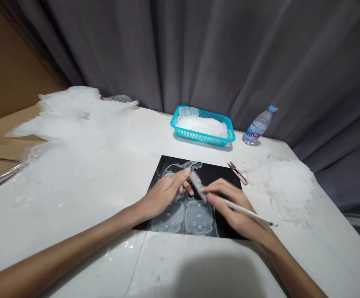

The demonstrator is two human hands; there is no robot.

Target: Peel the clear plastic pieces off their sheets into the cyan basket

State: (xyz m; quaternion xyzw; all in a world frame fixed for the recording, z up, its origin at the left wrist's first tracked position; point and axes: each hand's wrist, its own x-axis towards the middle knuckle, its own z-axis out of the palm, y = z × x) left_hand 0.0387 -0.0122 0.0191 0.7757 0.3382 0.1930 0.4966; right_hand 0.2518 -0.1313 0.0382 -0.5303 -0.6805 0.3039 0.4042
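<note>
My right hand (232, 203) is closed around a thin white pen-like tool (245, 212), whose rear end points toward the lower right; its working tip is hidden. A narrow translucent plastic strip (197, 186) spans the gap between my two hands, slightly blurred. At its upper end, the bent fingers of my left hand (170, 188) grip it, partly hiding the hold. Beneath both hands lies a black mat (226, 176). On it rests a clear moulded plastic sheet (199, 217) with rounded square panels, and curly clear plastic trimmings (195, 164) lie at its far edge.
A turquoise basket (203, 140) of white translucent pieces stands at the back. Right of it is a water bottle (259, 126). Small thread snips (238, 173) lie by the mat. Clear plastic is heaped at left (71, 120) and right (291, 188) on the white table (105, 190).
</note>
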